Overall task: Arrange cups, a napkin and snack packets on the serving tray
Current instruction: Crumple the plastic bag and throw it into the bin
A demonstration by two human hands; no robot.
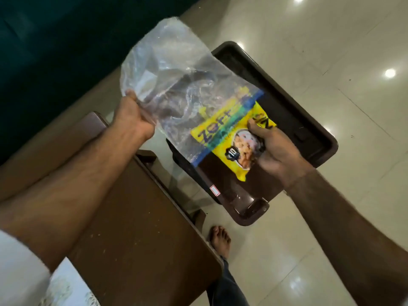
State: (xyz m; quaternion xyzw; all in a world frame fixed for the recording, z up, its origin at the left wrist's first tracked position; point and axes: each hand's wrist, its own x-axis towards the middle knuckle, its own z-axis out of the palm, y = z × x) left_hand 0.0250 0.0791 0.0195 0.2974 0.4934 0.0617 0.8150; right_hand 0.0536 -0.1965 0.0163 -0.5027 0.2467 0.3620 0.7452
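Observation:
A dark brown serving tray (309, 120) rests on a glass-topped table, reaching out over its edge. My right hand (273, 149) grips a yellow snack packet (225, 149) just above the tray's middle. The packet's far end is still inside a clear plastic bag (176, 69) with a blue strip along its mouth. My left hand (134, 115) pinches that bag at its left edge and holds it up over the tray's left part. No cups or napkin are in view.
A brown wooden table frame (132, 217) with a glass top (163, 166) fills the lower left. Glossy cream floor tiles (331, 40) spread to the right. My bare foot (219, 239) stands below the tray. A dark teal sofa (44, 40) sits at upper left.

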